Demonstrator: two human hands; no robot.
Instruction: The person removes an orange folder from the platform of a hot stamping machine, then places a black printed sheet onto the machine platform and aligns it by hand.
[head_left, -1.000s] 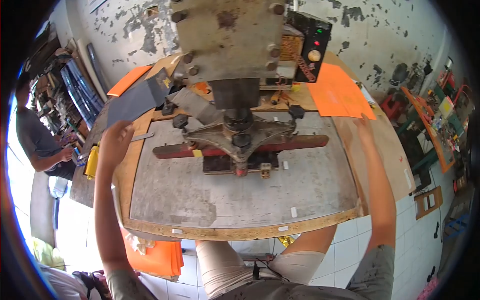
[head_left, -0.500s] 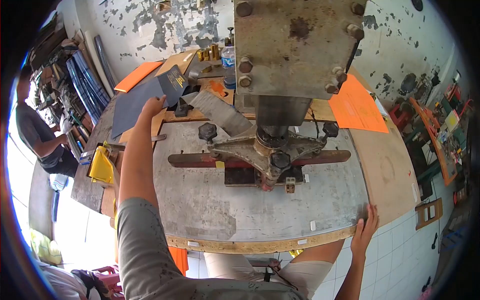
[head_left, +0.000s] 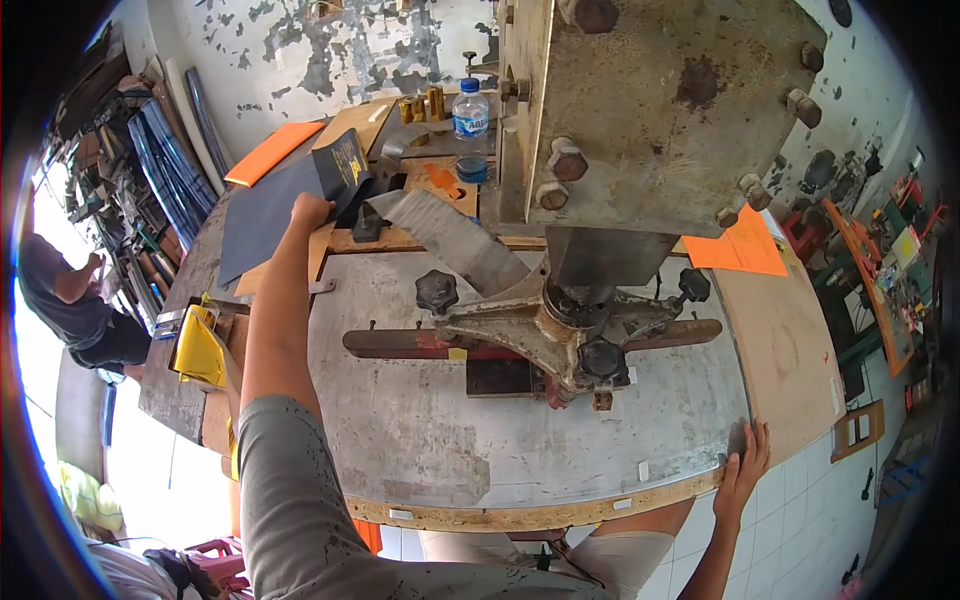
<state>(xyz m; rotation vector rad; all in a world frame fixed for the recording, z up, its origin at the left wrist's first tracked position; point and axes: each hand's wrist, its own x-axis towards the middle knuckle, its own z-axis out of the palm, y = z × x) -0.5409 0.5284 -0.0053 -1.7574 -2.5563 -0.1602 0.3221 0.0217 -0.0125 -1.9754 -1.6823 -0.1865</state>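
My left hand (head_left: 312,210) reaches far over the bench's left side, its fingers closed at the edge of a dark grey card cover (head_left: 268,222) with gold print on its raised flap. What lies under the fingertips is partly hidden. My right hand (head_left: 742,462) rests at the near right corner of the grey metal plate (head_left: 420,440), holding nothing, fingers stretched out. Between my arms stands a heavy press with a bolted steel head (head_left: 690,110). Below it a spider-shaped bracket (head_left: 530,330) with black knobs carries a reddish bar (head_left: 395,343).
An orange sheet (head_left: 738,245) lies behind the press on the right, an orange stack (head_left: 275,153) at the back left. A water bottle (head_left: 470,130) and gold foil rolls (head_left: 434,103) stand behind. Yellow foil (head_left: 200,348) sits left. Another person (head_left: 65,290) stands at far left.
My view has shifted, so the press appears further right and the bottle shows fully. Both hands stay in nearly the same places. The other person has moved further left.
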